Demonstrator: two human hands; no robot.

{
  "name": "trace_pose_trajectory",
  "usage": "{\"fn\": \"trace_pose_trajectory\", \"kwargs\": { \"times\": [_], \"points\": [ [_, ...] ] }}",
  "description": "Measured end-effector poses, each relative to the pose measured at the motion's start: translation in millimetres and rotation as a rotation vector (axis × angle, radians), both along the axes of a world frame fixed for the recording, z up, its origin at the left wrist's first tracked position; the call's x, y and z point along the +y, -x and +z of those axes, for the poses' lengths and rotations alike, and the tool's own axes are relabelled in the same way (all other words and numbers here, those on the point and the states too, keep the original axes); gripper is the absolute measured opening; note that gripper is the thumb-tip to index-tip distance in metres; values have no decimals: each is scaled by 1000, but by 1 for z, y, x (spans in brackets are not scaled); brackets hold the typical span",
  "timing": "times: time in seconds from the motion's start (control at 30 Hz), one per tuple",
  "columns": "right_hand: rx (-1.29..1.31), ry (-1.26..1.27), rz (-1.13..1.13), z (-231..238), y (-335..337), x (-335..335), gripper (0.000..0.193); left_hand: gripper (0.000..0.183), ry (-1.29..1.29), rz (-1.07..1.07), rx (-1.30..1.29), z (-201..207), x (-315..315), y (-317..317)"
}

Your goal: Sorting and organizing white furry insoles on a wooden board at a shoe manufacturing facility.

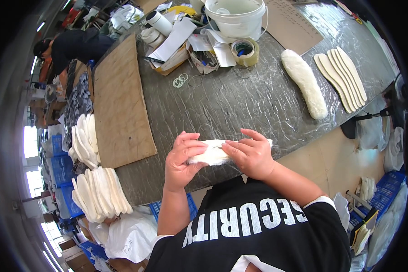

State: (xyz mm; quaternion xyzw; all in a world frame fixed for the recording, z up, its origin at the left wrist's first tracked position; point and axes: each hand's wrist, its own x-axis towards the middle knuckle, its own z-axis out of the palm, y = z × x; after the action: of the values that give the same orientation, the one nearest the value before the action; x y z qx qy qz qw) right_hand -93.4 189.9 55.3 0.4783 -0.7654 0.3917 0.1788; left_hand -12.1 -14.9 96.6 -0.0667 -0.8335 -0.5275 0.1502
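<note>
At the table's near edge, in front of my body, I hold a white fleecy insole (214, 153) crosswise between both hands. My left hand (182, 159) grips its left end, thumb below and fingers over the top. My right hand (253, 156) has its thumb and fingers closed on the right part, with fingertips pressing near the middle. Whether the piece is one insole or several together, I cannot tell. Farther off to the right lies a fluffy cream insole (305, 85), beside several flat insoles (342, 80) fanned out.
A brown board (122, 104) covers the table's left side, with insole stacks (102, 194) beside it. At the back stand a white bucket (236, 20), a tape roll (245, 51) and boxes of papers (177, 47). Rubber bands (180, 80) lie nearby. Another person (77, 47) bends at far left.
</note>
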Motion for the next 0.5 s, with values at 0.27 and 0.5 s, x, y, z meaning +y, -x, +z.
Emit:
{"fn": "trace_pose_trajectory", "kwargs": {
  "times": [0.27, 0.5],
  "points": [
    [-73, -60, 74, 5, 4, -2, 29, 21, -113, 73, 118, -17, -2, -3],
    [0, -34, 54, -1, 9, -2, 28, 24, -470, 47, 130, -43, -10, -11]
  ]
}}
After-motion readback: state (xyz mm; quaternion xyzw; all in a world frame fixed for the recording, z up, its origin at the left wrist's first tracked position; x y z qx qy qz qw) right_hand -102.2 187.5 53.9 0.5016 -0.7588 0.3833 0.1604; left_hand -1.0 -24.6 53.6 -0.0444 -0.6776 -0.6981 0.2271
